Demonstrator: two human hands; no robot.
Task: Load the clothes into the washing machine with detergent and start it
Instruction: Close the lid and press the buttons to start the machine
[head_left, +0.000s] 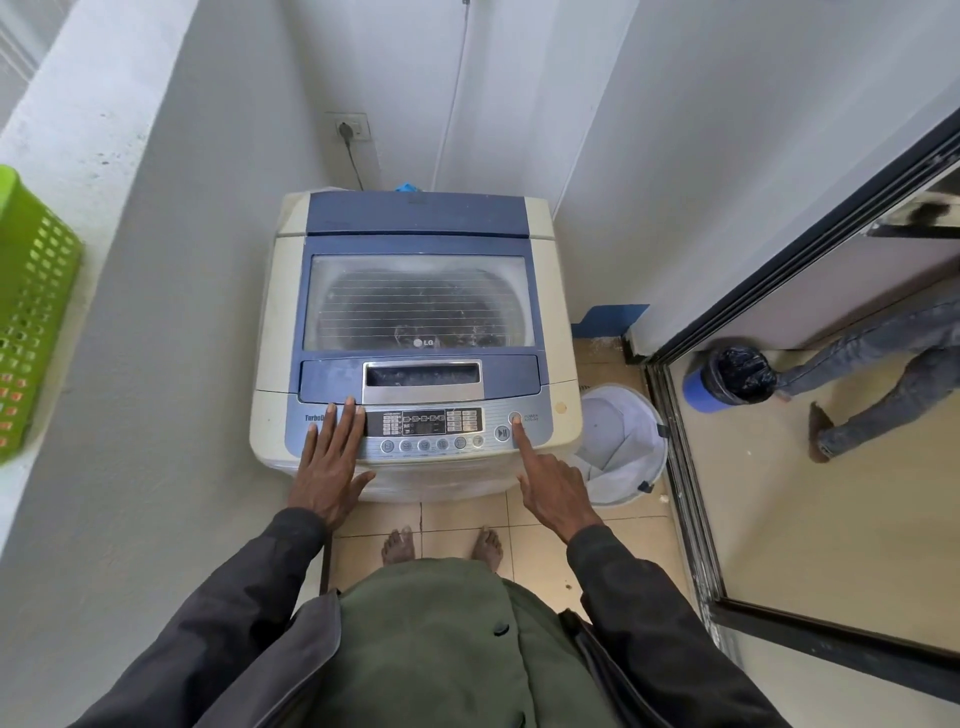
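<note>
A cream and blue top-loading washing machine (415, 218) stands in the corner with its glass lid (418, 301) down; dark contents show dimly through the window. My left hand (332, 457) rests flat, fingers straight, on the left end of the control panel (423, 422). My right hand (556, 488) has its index finger stretched out, the tip on the round power button (514, 417) at the panel's right end. The panel's display looks dark. No detergent container is in view.
A white laundry hamper (623, 441) sits on the tiled floor right of the machine. A green plastic basket (31, 312) stands on the ledge at far left. The machine's plug sits in a wall socket (349, 129). Past the sliding door (691, 493) are another person's legs (883, 364) and a blue bin (727, 379).
</note>
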